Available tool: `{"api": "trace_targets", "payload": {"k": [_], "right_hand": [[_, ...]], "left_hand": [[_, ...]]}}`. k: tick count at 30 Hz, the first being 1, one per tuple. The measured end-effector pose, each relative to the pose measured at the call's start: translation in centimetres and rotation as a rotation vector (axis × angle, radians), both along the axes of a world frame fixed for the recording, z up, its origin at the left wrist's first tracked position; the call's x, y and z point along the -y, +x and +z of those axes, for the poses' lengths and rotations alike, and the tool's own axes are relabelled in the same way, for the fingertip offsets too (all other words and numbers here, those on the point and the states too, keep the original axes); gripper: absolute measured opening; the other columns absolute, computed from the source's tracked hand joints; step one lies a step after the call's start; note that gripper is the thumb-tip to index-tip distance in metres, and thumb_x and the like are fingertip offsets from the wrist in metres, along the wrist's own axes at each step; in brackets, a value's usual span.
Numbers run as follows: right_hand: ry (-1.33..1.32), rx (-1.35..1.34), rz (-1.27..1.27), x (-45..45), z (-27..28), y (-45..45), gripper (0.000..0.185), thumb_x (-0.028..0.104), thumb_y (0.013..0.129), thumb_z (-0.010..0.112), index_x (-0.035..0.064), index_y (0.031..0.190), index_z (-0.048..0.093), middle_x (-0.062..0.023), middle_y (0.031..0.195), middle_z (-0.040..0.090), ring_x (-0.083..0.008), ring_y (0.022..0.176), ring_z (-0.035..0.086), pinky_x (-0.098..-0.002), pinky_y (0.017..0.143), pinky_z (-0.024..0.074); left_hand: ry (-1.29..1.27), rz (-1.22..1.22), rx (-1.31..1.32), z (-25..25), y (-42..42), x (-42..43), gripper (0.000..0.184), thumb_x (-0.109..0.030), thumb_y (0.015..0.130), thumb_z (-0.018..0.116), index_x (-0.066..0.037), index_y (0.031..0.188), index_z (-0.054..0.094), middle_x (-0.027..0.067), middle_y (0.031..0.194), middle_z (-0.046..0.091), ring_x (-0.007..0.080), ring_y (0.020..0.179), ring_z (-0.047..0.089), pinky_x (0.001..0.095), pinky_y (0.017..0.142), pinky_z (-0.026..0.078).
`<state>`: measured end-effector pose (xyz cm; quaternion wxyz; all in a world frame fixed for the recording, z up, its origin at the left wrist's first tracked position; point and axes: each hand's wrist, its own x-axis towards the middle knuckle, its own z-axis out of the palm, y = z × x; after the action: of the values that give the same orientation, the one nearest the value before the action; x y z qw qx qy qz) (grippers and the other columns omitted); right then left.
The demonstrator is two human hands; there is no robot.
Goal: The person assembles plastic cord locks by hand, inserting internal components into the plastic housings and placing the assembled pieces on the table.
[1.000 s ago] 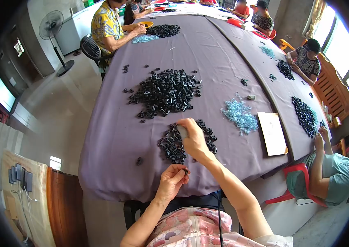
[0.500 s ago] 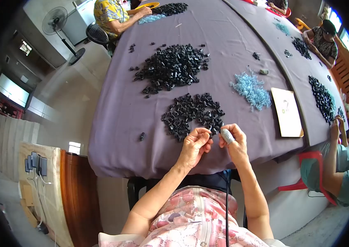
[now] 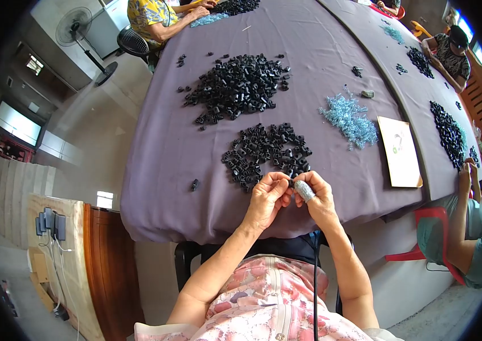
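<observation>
At the near edge of the purple cloth-covered table (image 3: 161, 187), my left hand (image 3: 267, 199) pinches a small black piece (image 3: 291, 183). My right hand (image 3: 315, 199), with a grey wrap on one finger, meets it at the same piece; its fingers are closed, and whatever else they hold is too small to name. Just beyond both hands lies a loose pile of small black parts (image 3: 261, 150). A larger black pile (image 3: 238, 85) is farther off. Light-blue springy pieces (image 3: 350, 120) form a heap to the right.
A flat card (image 3: 400, 152) and a small grey-green object (image 3: 367, 94) lie right of the blue heap. One black part (image 3: 195, 185) sits alone at left. Other people work along both table sides, with a red chair (image 3: 431, 221) at right.
My right hand has drawn back from the near black pile to beside my left hand, and the two have come together. The view has tilted down and shifted.
</observation>
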<state>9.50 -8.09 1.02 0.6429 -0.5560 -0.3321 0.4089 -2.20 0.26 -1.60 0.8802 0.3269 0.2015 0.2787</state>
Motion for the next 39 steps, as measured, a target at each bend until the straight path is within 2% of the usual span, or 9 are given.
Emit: {"api": "trace_targets", "payload": {"k": [3,6,7,14,17,23,27,33,39], "right_hand": [[-0.037,0.011,-0.016,0.0,0.2,-0.1,0.003,0.004,0.088,0.051,0.0028,0.086,0.053,0.0,0.067,0.053,-0.0056,0.055,0.048,-0.0194,0.05,0.0399],[-0.063,0.167,-0.002,0.2,0.2,0.0,0.002,0.002,0.087,0.052,0.0023,0.085,0.052,-0.0006,0.068,0.054,-0.0055,0.055,0.048,-0.0193,0.051,0.04],[-0.088,0.215,0.016,0.3,0.4,0.1,0.005,-0.002,0.084,0.051,0.0014,0.088,0.052,-0.0016,0.069,0.054,-0.0072,0.059,0.049,-0.0224,0.053,0.0408],[-0.104,0.219,0.011,0.4,0.8,-0.3,0.002,0.0,0.087,0.049,0.0017,0.087,0.049,-0.0006,0.069,0.052,-0.0067,0.059,0.046,-0.0215,0.052,0.0387],[-0.081,0.066,0.05,0.4,0.1,0.1,0.002,0.0,0.087,0.048,0.0021,0.086,0.049,-0.0005,0.069,0.051,-0.0063,0.058,0.046,-0.0212,0.051,0.0384],[-0.079,0.23,0.0,0.3,0.4,-0.3,0.003,-0.001,0.085,0.053,0.0024,0.085,0.051,-0.0007,0.068,0.054,-0.0065,0.057,0.049,-0.0212,0.051,0.0409],[-0.12,0.124,0.077,0.6,0.7,0.5,0.004,0.003,0.083,0.059,0.0028,0.083,0.056,-0.0035,0.07,0.061,-0.0067,0.058,0.053,-0.021,0.052,0.0448],[-0.063,-0.111,0.149,0.6,0.0,1.0,0.008,0.004,0.081,0.063,0.0028,0.08,0.055,-0.0053,0.07,0.061,-0.0079,0.057,0.054,-0.0211,0.049,0.0443],[-0.034,-0.163,0.154,0.5,-0.1,0.7,0.01,0.006,0.081,0.064,0.0027,0.079,0.054,-0.0063,0.07,0.06,-0.0082,0.055,0.052,-0.021,0.048,0.0424]], "left_hand": [[0.059,0.013,-0.038,-0.1,-0.1,0.1,0.011,-0.016,0.087,0.059,-0.01,0.097,0.056,0.0007,0.074,0.058,0.0072,0.062,0.053,0.0206,0.057,0.045],[0.114,0.004,-0.132,0.2,-0.4,0.3,0.011,-0.016,0.089,0.057,-0.01,0.097,0.055,0.0003,0.074,0.058,0.0067,0.06,0.053,0.0194,0.055,0.044],[0.127,-0.004,-0.123,0.2,-0.4,0.3,0.01,-0.017,0.089,0.056,-0.01,0.096,0.054,0.0002,0.074,0.058,0.0063,0.06,0.053,0.0187,0.055,0.044],[0.213,-0.03,-0.135,0.3,-0.4,0.3,0.007,-0.015,0.091,0.053,-0.01,0.096,0.053,-0.0008,0.074,0.058,0.0046,0.059,0.051,0.0178,0.053,0.042],[0.196,-0.011,-0.141,0.4,-0.6,0.6,0.005,-0.014,0.092,0.051,-0.009,0.094,0.053,-0.0009,0.073,0.058,0.0035,0.057,0.05,0.0172,0.051,0.041],[0.248,-0.001,-0.12,0.1,-0.5,0.5,0.005,-0.013,0.091,0.052,-0.008,0.094,0.053,0.0,0.073,0.058,0.0044,0.058,0.051,0.018,0.051,0.042],[0.334,-0.017,-0.154,0.1,-0.8,0.5,0.004,-0.011,0.09,0.054,-0.008,0.093,0.053,0.0019,0.074,0.059,0.0056,0.058,0.052,0.0185,0.051,0.043],[0.394,-0.015,-0.157,0.3,-1.1,0.6,0.004,-0.011,0.09,0.055,-0.007,0.09,0.055,0.0018,0.07,0.059,0.0051,0.055,0.051,0.0182,0.048,0.041],[0.347,-0.022,-0.113,0.2,-1.3,0.7,0.005,-0.012,0.09,0.056,-0.007,0.089,0.055,0.0013,0.07,0.059,0.0043,0.055,0.051,0.0175,0.048,0.04]]}}
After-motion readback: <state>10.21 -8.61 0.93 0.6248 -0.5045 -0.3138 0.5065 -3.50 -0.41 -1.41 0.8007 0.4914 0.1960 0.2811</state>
